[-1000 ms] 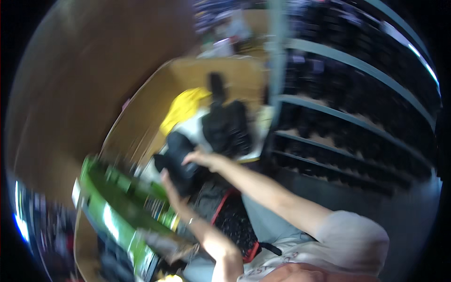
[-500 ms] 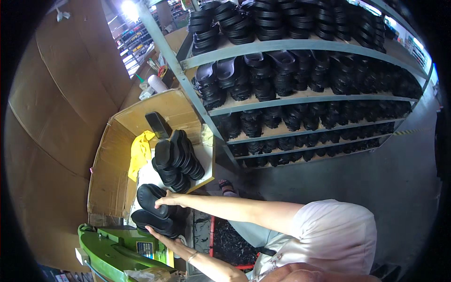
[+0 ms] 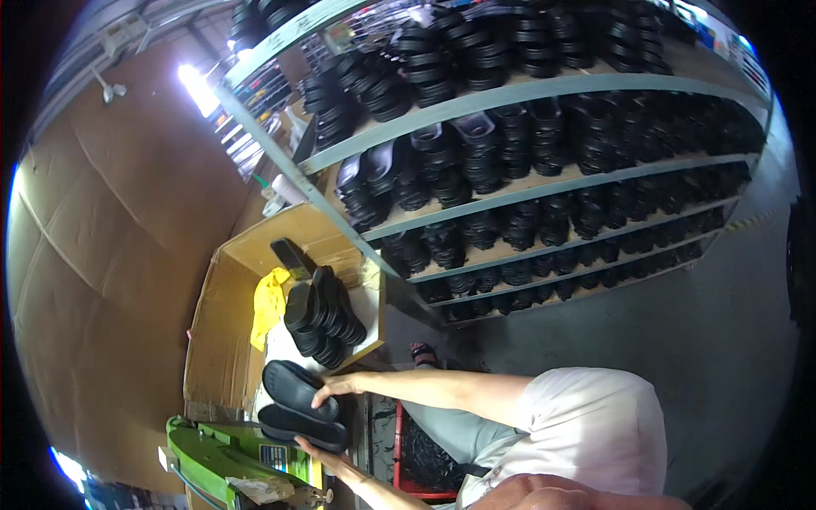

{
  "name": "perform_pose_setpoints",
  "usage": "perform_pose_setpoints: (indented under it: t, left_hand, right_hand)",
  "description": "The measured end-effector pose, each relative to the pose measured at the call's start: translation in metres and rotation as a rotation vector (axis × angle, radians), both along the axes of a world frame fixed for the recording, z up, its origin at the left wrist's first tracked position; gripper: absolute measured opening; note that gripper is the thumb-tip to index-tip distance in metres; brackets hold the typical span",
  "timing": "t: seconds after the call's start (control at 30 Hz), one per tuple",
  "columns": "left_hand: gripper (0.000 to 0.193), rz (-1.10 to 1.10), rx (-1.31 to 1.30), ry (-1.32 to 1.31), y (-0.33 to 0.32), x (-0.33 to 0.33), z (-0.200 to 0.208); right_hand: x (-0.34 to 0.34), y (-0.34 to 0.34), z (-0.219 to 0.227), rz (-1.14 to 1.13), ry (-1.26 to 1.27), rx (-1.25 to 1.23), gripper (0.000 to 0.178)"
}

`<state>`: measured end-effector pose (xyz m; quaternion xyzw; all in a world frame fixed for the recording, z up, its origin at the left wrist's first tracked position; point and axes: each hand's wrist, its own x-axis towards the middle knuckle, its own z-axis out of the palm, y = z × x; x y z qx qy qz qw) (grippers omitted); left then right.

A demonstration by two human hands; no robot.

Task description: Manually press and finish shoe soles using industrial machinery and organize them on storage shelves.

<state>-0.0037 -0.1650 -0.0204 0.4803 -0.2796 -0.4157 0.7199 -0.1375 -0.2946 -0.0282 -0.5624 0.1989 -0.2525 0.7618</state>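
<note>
My right hand (image 3: pixel 337 388) is closed on the edge of a black shoe sole (image 3: pixel 293 387), thumb on its upper face. Just below it in view, my left hand (image 3: pixel 316 450) grips the near edge of a second black sole (image 3: pixel 297 427); its fingers are partly hidden underneath. The two soles lie side by side, long sides close together. Beyond them, stacks of black soles (image 3: pixel 321 319) stand on a white-topped table (image 3: pixel 367 310). Another dark sole-shaped piece (image 3: pixel 291 257) leans against the cardboard, near a yellow cloth (image 3: pixel 269 308).
A green machine (image 3: pixel 208 459) stands beside my left hand. Cardboard sheets (image 3: pixel 127 255) wall off the left side. A metal rack (image 3: pixel 476 197) holds many black slippers. Near my legs sits a red-rimmed bin (image 3: pixel 398 450) with black scraps (image 3: pixel 429 455).
The view has shifted, showing more of the ceiling and rack. Both soles are turned so their flat faces show more, and my hands have moved slightly with them.
</note>
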Motion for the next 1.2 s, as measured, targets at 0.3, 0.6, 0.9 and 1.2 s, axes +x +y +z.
perform_pose_setpoints:
  t: [0.3, 0.6, 0.9, 1.2]
  left_hand:
    - [0.092, -0.133, -0.039, 0.165, 0.093, -0.062, 0.002]
    - [0.092, -0.364, -0.18, 0.188, 0.134, -0.046, -0.078]
    - [0.103, -0.944, 0.13, 0.203, 0.072, -0.164, -0.059]
    - [0.106, -1.869, 0.018, -0.048, 0.027, -0.482, 0.146]
  right_hand:
    - [-0.04, 0.075, 0.001, -0.209, 0.198, -0.449, 0.109]
    - [-0.125, 0.195, 0.021, -0.395, 0.103, -0.249, 0.104]
    - [-0.258, 0.255, 0.051, -0.978, 0.141, -0.104, 0.116]
    - [-0.443, 0.381, 0.155, -1.908, -0.071, 0.227, 0.098]
